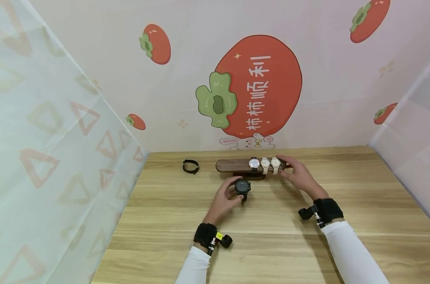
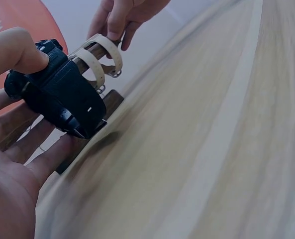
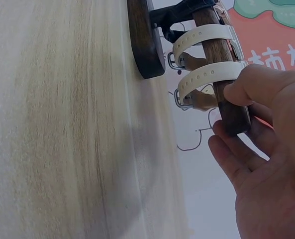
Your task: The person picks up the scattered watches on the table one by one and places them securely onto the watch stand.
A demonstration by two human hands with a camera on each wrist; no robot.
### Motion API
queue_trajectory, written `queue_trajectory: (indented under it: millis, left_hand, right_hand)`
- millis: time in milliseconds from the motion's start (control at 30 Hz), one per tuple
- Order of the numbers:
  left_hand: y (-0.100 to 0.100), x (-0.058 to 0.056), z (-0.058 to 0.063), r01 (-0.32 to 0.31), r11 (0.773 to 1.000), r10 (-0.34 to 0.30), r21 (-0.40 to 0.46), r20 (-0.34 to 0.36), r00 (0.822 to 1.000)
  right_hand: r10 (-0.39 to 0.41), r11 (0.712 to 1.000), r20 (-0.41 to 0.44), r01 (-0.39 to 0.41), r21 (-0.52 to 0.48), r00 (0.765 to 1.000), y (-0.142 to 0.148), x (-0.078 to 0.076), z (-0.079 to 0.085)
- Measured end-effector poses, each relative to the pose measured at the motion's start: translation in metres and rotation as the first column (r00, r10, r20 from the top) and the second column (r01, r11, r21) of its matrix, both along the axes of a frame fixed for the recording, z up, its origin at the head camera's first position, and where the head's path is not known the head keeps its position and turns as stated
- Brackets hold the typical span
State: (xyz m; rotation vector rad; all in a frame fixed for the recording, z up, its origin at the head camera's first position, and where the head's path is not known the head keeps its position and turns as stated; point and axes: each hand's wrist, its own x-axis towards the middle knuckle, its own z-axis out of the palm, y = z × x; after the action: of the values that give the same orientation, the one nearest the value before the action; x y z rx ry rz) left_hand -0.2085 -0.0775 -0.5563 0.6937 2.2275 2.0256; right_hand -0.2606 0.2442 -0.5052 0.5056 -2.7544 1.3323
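Note:
A black watch (image 1: 242, 186) with a round dial is pinched in my left hand (image 1: 224, 199), held in front of a dark wooden watch stand (image 1: 232, 165). In the left wrist view the strap of this black watch (image 2: 70, 94) hangs as a loop below the thumb. My right hand (image 1: 300, 175) grips the right end of the stand's bar, thumb on one side and fingers behind, as the right wrist view shows. Two white watches (image 3: 212, 74) sit on the bar beside that thumb. Left of them is a dark-strapped watch with a pale dial (image 1: 254, 163).
Another black watch or band (image 1: 190, 167) lies on the wooden table (image 1: 165, 221), left of the stand. Behind the table's back edge rises a printed backdrop (image 1: 186, 98). A pale side sheet (image 1: 58, 157) borders the table on the left.

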Motion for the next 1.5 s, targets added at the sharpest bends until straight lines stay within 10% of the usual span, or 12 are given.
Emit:
queue_trajectory:
  millis: [1500]
  left_hand:
    - [-0.05, -0.006, 0.014, -0.246, 0.968, 0.24, -0.039, -0.131, 0.962]
  right_hand:
    - [-0.012, 1.0, -0.029, 0.012, 0.018, 1.0, 0.0, -0.002, -0.001]
